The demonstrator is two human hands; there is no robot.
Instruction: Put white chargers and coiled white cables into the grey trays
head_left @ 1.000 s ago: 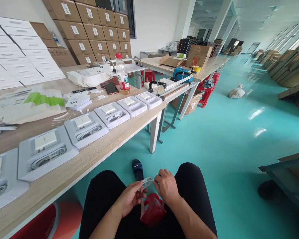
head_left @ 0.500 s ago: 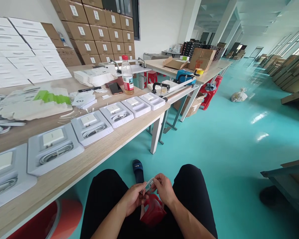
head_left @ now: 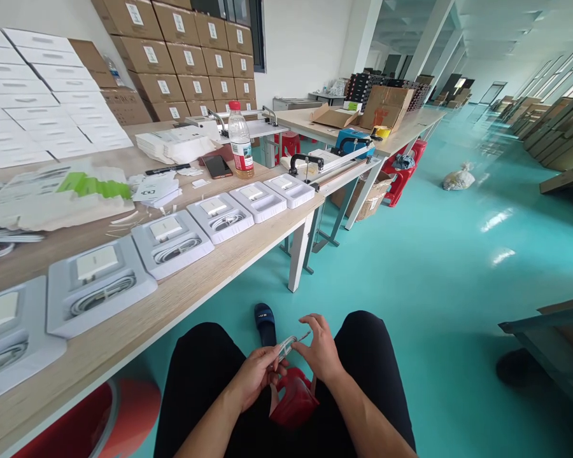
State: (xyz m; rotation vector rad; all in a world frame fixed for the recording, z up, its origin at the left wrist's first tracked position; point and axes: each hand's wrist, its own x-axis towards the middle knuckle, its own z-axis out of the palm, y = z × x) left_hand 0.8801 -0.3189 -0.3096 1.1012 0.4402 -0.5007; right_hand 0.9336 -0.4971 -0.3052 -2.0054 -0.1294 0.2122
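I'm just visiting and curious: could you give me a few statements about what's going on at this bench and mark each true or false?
1. Both hands hold a coiled white cable over the lap. True: the left hand and right hand pinch the white cable between them.
2. The trays on the table are bare. False: each white tray holds a charger block and a coiled cable.
3. A bottle with a red cap stands on the table. True: the bottle stands beside a phone.
4. The floor is grey concrete. False: the floor is glossy teal.
5. Brown cartons are stacked by the wall. True: the cartons bear white labels.
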